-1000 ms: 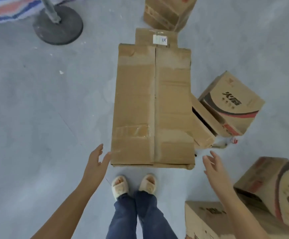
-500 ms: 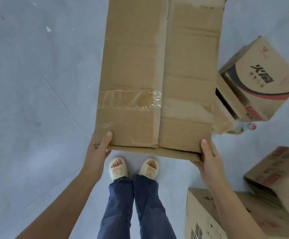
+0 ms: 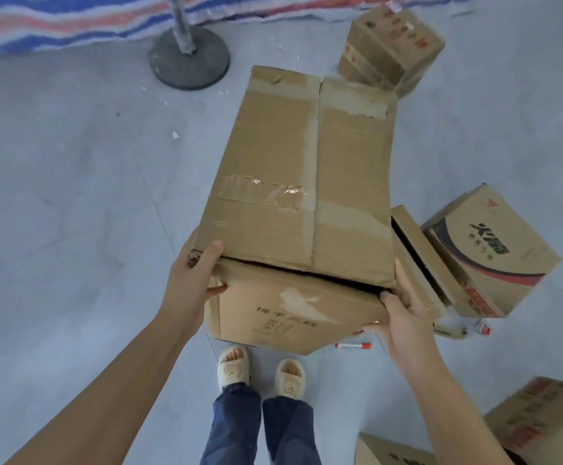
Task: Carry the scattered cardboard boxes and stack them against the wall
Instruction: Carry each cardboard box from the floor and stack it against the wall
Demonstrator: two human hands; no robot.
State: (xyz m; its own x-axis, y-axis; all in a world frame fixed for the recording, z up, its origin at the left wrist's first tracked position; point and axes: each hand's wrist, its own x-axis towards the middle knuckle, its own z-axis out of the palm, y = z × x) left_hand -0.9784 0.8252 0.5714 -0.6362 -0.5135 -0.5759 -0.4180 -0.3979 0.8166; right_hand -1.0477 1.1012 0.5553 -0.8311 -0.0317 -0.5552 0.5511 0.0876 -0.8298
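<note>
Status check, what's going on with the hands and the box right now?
Left hand and right hand grip the big box at its near corners. Box tilted, near end up. Printed box beside it on the right.

Pale grey concrete floor [image 3: 65,229], round dark stand base [image 3: 189,62] near striped tarp [image 3: 55,25], small printed box [image 3: 391,45] beyond, red-and-black printed box [image 3: 495,256] at right, red-capped marker [image 3: 352,346] near slippered feet [image 3: 260,370]

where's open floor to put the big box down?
Free: the grey floor left of the large box, bordered by the round stand base and striped tarp. Crowded: right side, with the printed box and the red-capped marker.
</note>
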